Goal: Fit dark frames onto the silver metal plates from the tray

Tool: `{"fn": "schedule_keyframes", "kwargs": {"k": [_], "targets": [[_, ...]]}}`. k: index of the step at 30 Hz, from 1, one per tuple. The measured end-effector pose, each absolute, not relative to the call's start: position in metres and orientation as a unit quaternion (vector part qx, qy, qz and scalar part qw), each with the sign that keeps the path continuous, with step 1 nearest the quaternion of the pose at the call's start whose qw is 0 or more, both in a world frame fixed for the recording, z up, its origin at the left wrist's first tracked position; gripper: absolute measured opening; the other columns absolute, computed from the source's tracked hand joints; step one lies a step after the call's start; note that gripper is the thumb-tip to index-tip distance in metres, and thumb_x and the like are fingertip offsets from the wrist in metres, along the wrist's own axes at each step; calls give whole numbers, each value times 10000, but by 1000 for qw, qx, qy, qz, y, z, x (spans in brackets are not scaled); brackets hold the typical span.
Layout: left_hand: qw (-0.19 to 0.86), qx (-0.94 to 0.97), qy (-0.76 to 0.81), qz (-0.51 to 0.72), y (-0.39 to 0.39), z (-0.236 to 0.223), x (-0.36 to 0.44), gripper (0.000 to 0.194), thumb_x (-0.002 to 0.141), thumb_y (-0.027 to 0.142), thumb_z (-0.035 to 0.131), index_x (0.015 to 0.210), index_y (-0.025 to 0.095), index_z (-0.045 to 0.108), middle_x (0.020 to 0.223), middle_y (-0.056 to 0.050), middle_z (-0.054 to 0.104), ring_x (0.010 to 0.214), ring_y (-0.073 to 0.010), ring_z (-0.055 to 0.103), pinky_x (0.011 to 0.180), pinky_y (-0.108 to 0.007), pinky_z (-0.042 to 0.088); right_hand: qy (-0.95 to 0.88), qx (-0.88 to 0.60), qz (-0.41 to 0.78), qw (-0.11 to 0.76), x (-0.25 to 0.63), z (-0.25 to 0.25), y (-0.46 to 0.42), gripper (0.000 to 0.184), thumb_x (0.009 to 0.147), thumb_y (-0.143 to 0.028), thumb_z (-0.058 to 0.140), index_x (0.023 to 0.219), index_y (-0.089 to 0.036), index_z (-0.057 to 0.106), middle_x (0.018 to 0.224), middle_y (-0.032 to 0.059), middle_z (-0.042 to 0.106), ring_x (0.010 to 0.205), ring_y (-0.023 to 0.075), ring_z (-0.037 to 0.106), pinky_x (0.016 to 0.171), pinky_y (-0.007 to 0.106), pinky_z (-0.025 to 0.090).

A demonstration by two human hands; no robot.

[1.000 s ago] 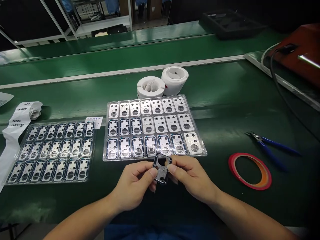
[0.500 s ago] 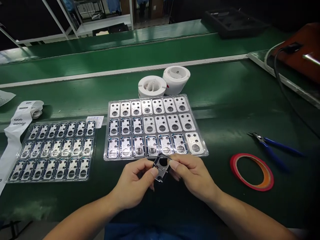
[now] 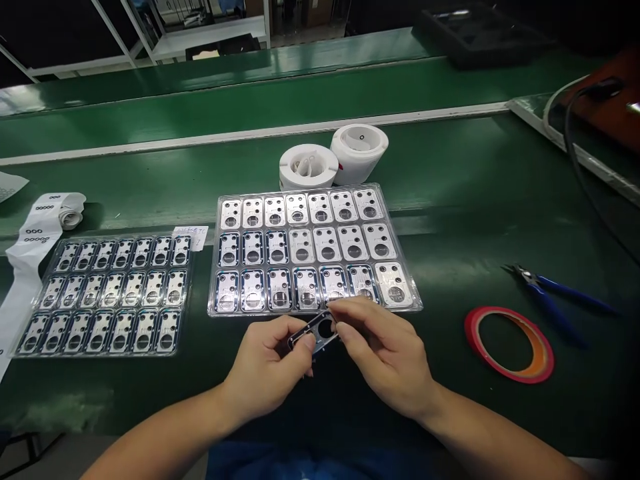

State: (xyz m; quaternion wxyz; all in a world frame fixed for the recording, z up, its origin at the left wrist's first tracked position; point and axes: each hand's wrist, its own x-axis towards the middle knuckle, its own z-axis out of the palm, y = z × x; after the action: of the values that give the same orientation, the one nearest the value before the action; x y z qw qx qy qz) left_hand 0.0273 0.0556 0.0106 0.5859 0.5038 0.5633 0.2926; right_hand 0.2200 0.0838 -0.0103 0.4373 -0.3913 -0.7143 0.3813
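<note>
Between my two hands is a small dark metal plate (image 3: 318, 329) with a large round hole and a bright edge. My left hand (image 3: 273, 363) pinches its left end between thumb and fingers. At the plate's right end, the thumb and forefinger of my right hand (image 3: 387, 353) close on its edge beside the round hole. Just beyond my hands lies a clear plastic tray (image 3: 214, 293) holding rows of similar plates, some with dark blue rims and others all silver. A second such tray (image 3: 183, 333) lies to the left, its plates dark-rimmed.
Two white label rolls (image 3: 309, 167) stand behind the middle tray. A label strip (image 3: 30, 247) trails along the left. Right of my hands lie a red tape roll (image 3: 473, 333) and blue-handled cutters (image 3: 550, 300). A black cable (image 3: 575, 160) hangs at the far right.
The plate has turned from a steep slant to a flatter one, its left end swinging outward. My right hand's fingers have shifted over its right end; my left hand keeps its grip.
</note>
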Motion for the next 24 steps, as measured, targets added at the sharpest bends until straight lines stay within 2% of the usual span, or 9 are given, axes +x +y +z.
{"fn": "schedule_keyframes", "kwargs": {"k": [5,14,18,24], "targets": [[495,567,586,300,56,11,29,244,889,309,543,785,138,683,571,5,618,513,-81,534,525,-190,406,-736,-370,353,443,217,-11,81,358,933,-52,547,1244,-207,633,1061,55,702,953,176,683,858,287,578],[523,545,583,299,56,10,29,260,898,334,538,809,132,677,568,10,613,515,-87,553,531,-190,423,-778,-340,266,456,214,-15,76,455,899,15,571,1334,-121,579,1194,134,676,1098,191,660,995,306,546],[537,543,578,287,57,10,30,247,892,323,544,792,136,670,561,16,596,513,-85,537,521,-189,403,-765,-351,273,467,213,-15,76,350,895,23,597,1214,-117,631,1161,134,688,1083,188,668,993,299,545],[556,551,565,259,57,13,31,228,883,289,543,817,134,698,559,19,583,514,-81,520,520,-188,383,-733,-379,298,480,211,-12,79,156,909,-2,598,965,-139,646,981,89,691,929,154,680,863,261,564]]}}
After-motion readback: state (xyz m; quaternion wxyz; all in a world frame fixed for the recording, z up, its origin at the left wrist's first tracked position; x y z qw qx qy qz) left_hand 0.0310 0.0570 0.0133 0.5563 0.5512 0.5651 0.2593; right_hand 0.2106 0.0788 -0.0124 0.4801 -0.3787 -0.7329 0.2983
